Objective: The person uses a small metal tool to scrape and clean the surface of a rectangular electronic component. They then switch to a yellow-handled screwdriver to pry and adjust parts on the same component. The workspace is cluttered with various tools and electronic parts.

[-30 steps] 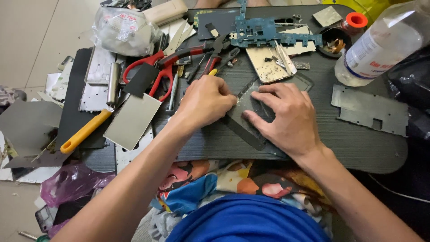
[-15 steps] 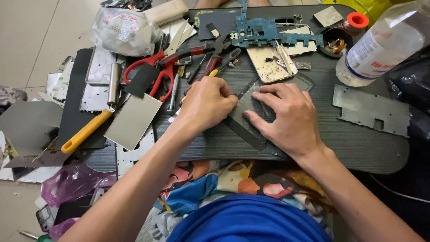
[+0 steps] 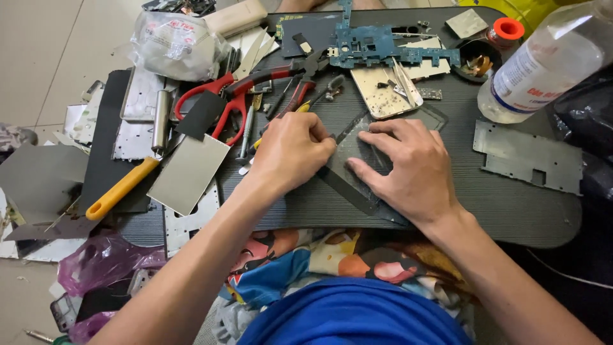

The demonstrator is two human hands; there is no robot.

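Clear plastic bottle (image 3: pixel 550 61) at far right, lying tilted, white label with red and blue print. Crumpled clear plastic bag (image 3: pixel 174 46) at upper left, red print on white. Dark glass screen panel (image 3: pixel 357 167) at desk centre, under both hands.

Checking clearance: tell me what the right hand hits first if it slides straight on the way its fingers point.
Probably the left hand: the right hand points left across the dark panel, fingertips already close to it.
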